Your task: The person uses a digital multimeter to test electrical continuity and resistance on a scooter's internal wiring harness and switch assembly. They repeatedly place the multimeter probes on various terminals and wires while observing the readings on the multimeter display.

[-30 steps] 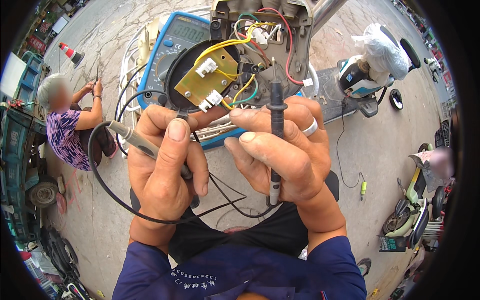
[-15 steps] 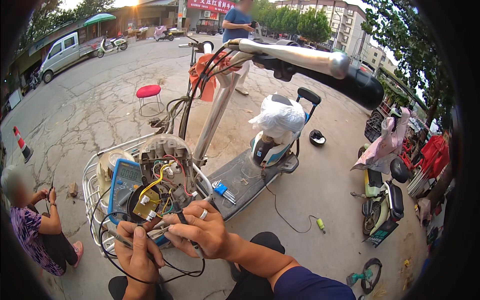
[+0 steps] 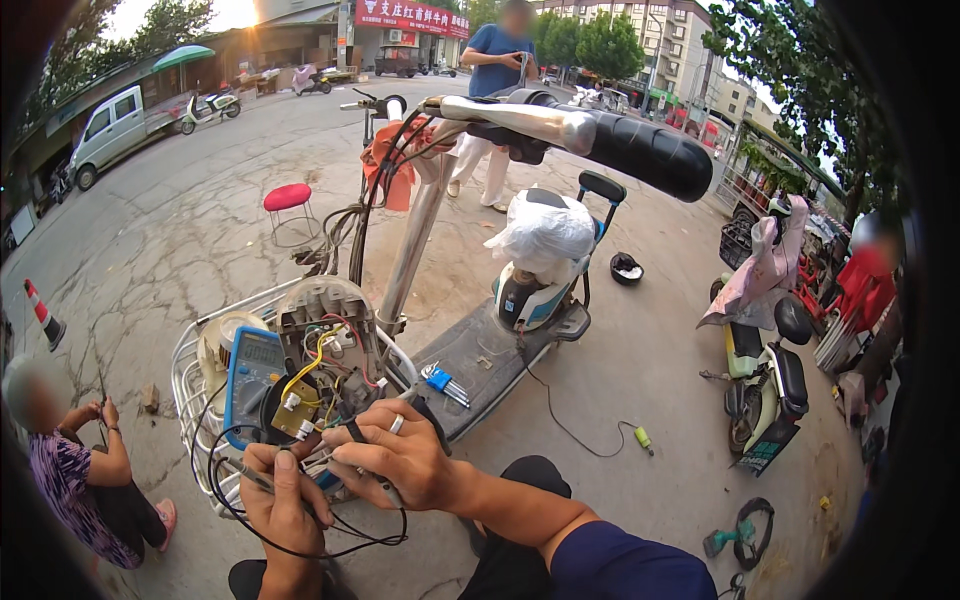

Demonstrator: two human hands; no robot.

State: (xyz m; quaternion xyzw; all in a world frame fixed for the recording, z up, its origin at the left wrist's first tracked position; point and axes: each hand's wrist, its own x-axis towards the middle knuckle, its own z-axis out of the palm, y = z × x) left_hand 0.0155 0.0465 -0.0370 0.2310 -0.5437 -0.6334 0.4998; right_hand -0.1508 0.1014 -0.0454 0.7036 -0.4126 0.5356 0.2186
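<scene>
My left hand is closed on a test probe, its fingertips at the lower edge of a small yellowish circuit board. Beside it my right hand, with a ring on one finger, closes round another dark test probe that points toward the board; the tips' contact is hidden by fingers. A thin black lead loops below both hands. A blue multimeter leans left of the board. Yellow wires run from the board into an opened grey scooter housing.
A white wire basket surrounds these parts. Behind stands the scooter's bare stem and footboard, with a blue-held hex key set on it. One person crouches left; another stands beyond. A red stool stands behind.
The view has shifted slightly, and the scooter sits a little further left in it. Both my hands keep their grip by the circuit board. The standing person's hands have come closer together.
</scene>
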